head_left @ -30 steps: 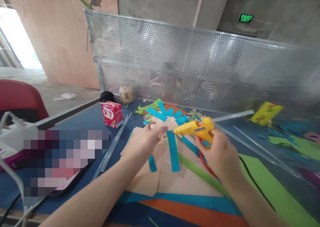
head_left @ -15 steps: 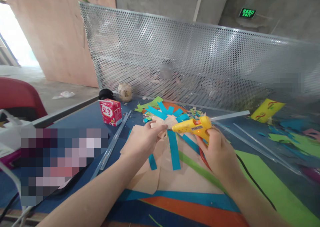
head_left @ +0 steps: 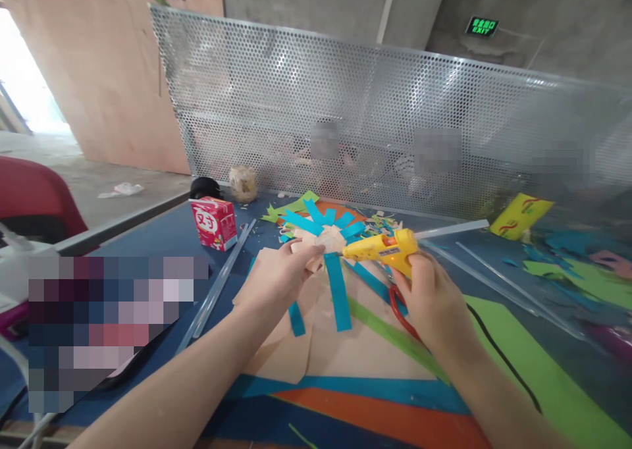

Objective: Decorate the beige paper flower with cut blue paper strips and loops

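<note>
My right hand (head_left: 428, 294) is wrapped round a yellow glue gun (head_left: 380, 246), with a clear glue stick (head_left: 457, 228) jutting from its back end. The nozzle points left, close to the top of a blue paper strip (head_left: 338, 297). My left hand (head_left: 284, 268) pinches a pale paper piece (head_left: 330, 239) from which blue strips fan out. More blue strips (head_left: 302, 221) spread at its far side. Beneath lie pale paper sheets (head_left: 368, 353) and a green strip (head_left: 390, 334). Red scissor-like handles (head_left: 401, 314) show partly behind my right hand.
A red drink carton (head_left: 214, 224) and clear glue sticks (head_left: 224, 281) stand or lie at left, beside a blurred-out phone-like object (head_left: 118, 330). Green paper (head_left: 538, 363) and a yellow packet (head_left: 521, 214) are at right. A perforated metal screen (head_left: 306, 100) borders the table's back.
The view has shifted slightly, moving the scene a little left. The glue gun's nozzle now sits slightly right of the pale piece, by the blue strip's top. Both hands keep their holds.
</note>
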A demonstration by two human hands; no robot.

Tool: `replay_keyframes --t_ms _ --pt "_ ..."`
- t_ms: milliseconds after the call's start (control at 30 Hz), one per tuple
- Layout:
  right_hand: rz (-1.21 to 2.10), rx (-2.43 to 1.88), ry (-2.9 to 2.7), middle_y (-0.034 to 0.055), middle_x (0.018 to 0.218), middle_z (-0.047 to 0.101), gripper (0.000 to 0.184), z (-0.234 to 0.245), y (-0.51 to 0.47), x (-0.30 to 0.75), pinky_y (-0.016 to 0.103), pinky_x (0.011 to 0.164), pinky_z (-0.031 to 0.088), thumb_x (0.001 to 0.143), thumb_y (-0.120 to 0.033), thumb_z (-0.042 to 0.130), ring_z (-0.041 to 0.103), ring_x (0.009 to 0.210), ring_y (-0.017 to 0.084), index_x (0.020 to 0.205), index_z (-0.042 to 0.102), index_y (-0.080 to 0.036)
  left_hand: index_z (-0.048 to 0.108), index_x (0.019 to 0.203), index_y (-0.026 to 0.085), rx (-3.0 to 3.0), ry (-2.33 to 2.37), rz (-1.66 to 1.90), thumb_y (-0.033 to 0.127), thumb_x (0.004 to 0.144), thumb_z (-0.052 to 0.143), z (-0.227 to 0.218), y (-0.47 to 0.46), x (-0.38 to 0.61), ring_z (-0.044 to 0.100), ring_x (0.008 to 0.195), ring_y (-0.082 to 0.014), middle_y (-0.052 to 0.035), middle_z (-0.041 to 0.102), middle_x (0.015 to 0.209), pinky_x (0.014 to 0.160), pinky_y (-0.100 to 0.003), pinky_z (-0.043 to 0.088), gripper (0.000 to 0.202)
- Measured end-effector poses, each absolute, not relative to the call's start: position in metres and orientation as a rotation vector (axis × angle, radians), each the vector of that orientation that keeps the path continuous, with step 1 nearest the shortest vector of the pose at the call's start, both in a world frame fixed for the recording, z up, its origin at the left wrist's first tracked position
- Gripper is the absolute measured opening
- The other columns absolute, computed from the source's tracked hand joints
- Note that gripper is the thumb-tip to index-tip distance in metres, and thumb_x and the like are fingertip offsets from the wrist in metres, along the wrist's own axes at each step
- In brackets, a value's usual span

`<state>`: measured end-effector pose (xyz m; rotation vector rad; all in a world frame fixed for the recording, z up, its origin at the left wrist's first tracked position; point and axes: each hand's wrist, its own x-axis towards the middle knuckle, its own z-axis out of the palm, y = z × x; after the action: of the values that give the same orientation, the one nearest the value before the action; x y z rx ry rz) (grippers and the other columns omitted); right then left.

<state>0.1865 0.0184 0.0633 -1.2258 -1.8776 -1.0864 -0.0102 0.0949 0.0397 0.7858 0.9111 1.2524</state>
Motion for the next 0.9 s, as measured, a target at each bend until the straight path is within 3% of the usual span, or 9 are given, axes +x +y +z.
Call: replay_keyframes --t_ms 233,600,900 --pt "-1.132 -1.207 -1.856 0.0181 0.092 0.057 0.018 0.064 0.0191 0.1866 0.034 0.066 0.05 0.082 -0.019 0.043 0.057 0.085 0.026 0.097 0.04 -0.011 0.058 0.071 0.015 0.828 0.946 1.374 0.019 0.055 0.07 0.0391 0.0946 -0.0086 0.059 0.071 -0.0204 -0.0053 0.06 0.066 0.058 -0.028 0.046 0.021" --pt "-1.187 -1.203 -1.81 0.0146 0.086 0.057 0.016 0.0645 0.0241 0.187 0.032 0.063 0.05 0.08 -0.019 0.049 0.056 0.08 0.024 0.092 0.042 -0.011 0.058 0.08 0.013 0.803 0.931 1.377 0.02 0.052 0.073 0.0428 0.0947 -0.0061 0.06 0.064 -0.0179 -0.007 0.061 0.068 0.058 -0.028 0.047 0.033" --pt "-1.174 -1.176 -1.754 0.012 0.081 0.057 0.015 0.0698 0.0231 0.1826 0.031 0.06 0.049 0.08 -0.023 0.05 0.056 0.075 0.021 0.088 0.04 -0.014 0.058 0.077 0.014 0.788 0.983 1.446 0.017 0.052 0.072 0.0461 0.0937 -0.0054 0.06 0.062 -0.0177 -0.0032 0.058 0.061 0.056 -0.027 0.046 0.029"
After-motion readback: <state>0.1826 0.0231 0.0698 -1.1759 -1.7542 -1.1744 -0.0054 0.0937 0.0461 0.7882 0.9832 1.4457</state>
